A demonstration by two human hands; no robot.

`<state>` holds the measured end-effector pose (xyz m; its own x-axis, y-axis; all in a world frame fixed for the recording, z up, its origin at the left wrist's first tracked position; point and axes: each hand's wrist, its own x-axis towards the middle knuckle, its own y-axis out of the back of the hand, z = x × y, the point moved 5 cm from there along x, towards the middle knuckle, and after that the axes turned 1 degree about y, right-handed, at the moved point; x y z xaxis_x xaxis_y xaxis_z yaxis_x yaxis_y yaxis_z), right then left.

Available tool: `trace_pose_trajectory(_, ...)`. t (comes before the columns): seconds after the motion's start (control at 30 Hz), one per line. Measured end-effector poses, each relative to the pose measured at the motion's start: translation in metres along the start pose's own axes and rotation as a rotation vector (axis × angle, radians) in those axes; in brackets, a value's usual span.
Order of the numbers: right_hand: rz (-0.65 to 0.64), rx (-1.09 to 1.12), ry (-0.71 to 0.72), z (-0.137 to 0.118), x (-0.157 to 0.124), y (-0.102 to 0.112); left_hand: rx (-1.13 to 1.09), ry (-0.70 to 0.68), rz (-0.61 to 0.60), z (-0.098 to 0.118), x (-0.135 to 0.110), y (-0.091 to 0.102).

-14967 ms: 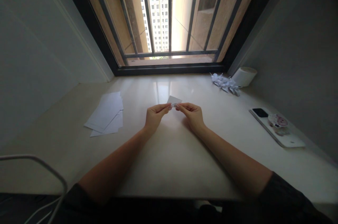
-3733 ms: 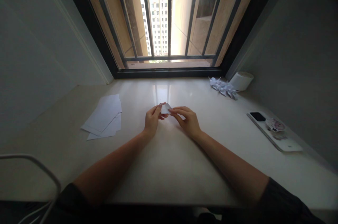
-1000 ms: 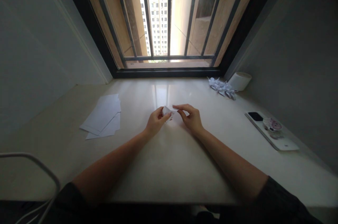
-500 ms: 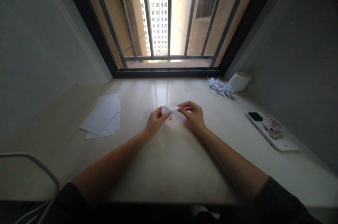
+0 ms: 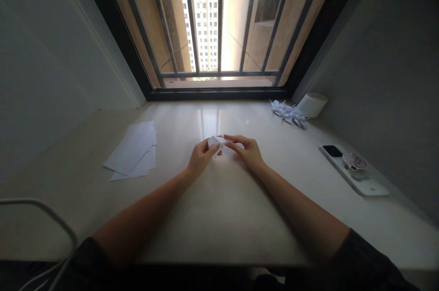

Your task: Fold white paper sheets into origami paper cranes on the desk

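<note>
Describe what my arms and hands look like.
Dark, short sleeves leave both forearms bare. The left hand and right hand are ungloved, and no watch or bracelet shows. Whether the fingers carry rings is too small to tell.

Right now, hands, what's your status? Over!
Left hand gripping small folded paper. Right hand at its right edge. Paper sheets off left, phone off right, both apart from the hands.

Left hand [image 5: 199,157] and right hand [image 5: 251,151] hold paper [image 5: 214,141].
</note>
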<state>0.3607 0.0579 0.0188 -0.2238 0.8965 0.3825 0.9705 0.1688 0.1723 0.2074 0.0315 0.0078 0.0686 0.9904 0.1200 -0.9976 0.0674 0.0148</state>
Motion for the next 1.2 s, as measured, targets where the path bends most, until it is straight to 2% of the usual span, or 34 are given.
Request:
trace_pose_trajectory(0.17, 0.042, -0.038, -0.032, 0.005, -0.001, 0.002, 0.042, 0.009, -0.013, -0.002, -0.001, -0.001)
trace_pose_trajectory(0.27, 0.088, -0.049, -0.008, 0.006, -0.001, 0.004, 0.066, 0.009, 0.072, -0.004, -0.001, 0.001)
trace_pose_trajectory(0.37, 0.144, -0.072, 0.035, 0.006, -0.002, 0.007, 0.106, -0.057, 0.180, -0.004, 0.000, 0.007)
trace_pose_trajectory(0.43, 0.157, -0.095, 0.077, 0.005, -0.003, 0.007, 0.149, -0.082, 0.212, -0.005, 0.000, 0.009)
trace_pose_trajectory(0.6, 0.120, -0.150, 0.159, 0.001, -0.005, 0.003, 0.205, -0.070, 0.193, -0.008, 0.001, 0.010)
trace_pose_trajectory(0.87, 0.111, -0.140, 0.120, 0.003, -0.003, 0.003, 0.265, -0.050, 0.195, -0.008, 0.001, 0.012)
trace_pose_trajectory(1.07, 0.092, -0.143, 0.119, 0.002, -0.004, 0.003, 0.223, -0.105, 0.227, -0.003, 0.000, 0.011)
trace_pose_trajectory(1.2, 0.082, -0.143, 0.122, 0.003, -0.004, 0.002, 0.273, -0.127, 0.219, 0.001, -0.001, 0.010)
